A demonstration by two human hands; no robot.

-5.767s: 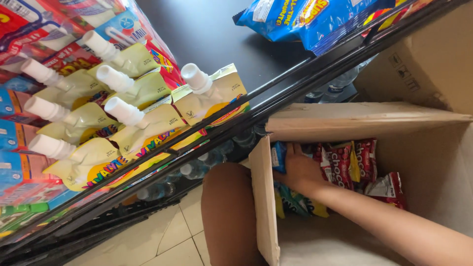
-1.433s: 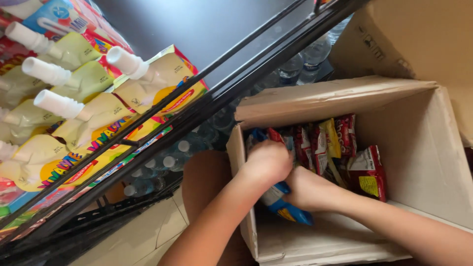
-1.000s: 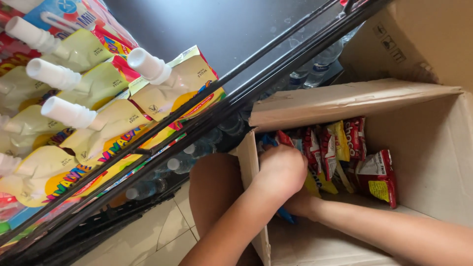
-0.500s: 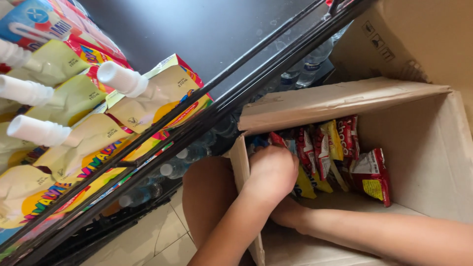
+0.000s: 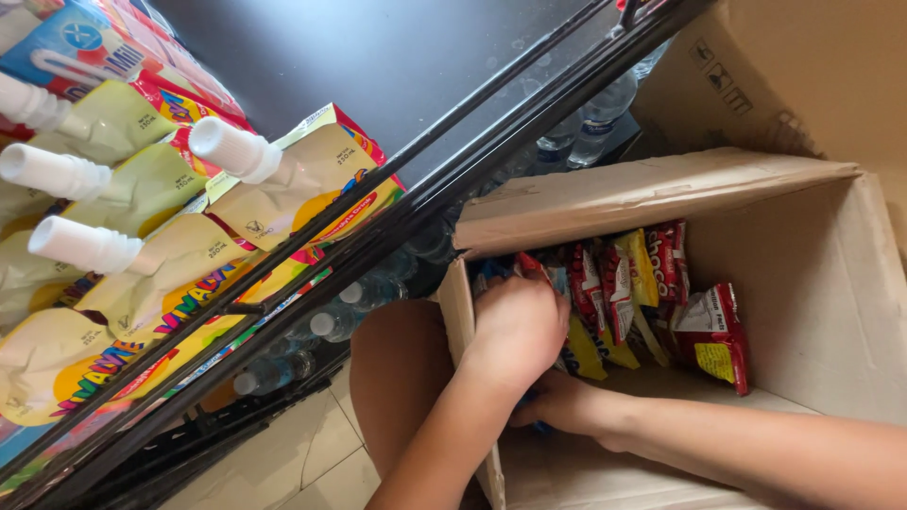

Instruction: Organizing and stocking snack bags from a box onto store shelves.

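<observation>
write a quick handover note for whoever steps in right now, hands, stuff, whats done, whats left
Left hand: inside the cardboard box, fingers curled over the snack packets at the near-left corner; whether it grips one cannot be told.
Right hand: lower in the same corner, under the left hand, mostly hidden.
Red and yellow snack packets stand in a row along the box's back wall.
Spouted pouches fill the wire shelf at left; water bottles sit below it.
Done: box open, partly emptied.
Left: the packets still in the box.

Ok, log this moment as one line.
left hand: on snack packets | right hand: low in cardboard box | grip: hidden
</observation>
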